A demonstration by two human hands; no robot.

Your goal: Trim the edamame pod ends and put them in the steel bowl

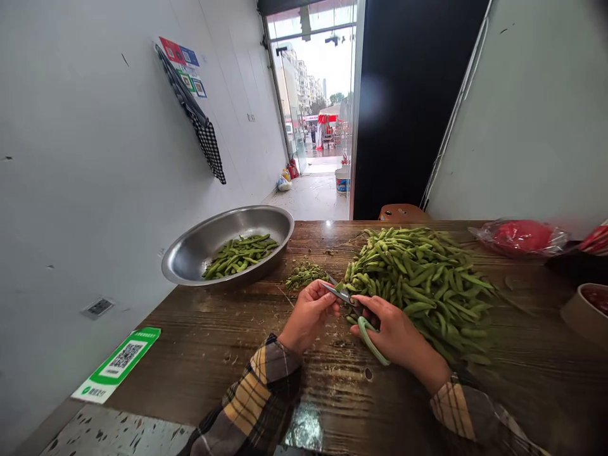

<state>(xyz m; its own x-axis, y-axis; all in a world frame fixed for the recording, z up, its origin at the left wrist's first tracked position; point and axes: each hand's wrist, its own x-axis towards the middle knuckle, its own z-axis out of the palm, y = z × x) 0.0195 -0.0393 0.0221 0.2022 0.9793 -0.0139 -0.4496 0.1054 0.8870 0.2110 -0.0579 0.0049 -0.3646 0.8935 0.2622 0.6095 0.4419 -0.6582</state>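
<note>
My right hand is closed around the pale green handles of a pair of scissors, whose metal blades point left. The blades stand slightly apart, right at the fingertips of my left hand. My left thumb and fingers pinch an edamame pod, mostly hidden by fingers and blades. Beyond my right hand spreads a large heap of edamame pods. A small pile of trimmed green bits lies just past my left hand. To the left, a wide steel basin holds some pods.
Everything rests on a dark wooden table strewn with scraps. A green QR-code card lies at the left edge by the wall. At the right are a red item in clear plastic and a paper bowl. A glass door stands beyond.
</note>
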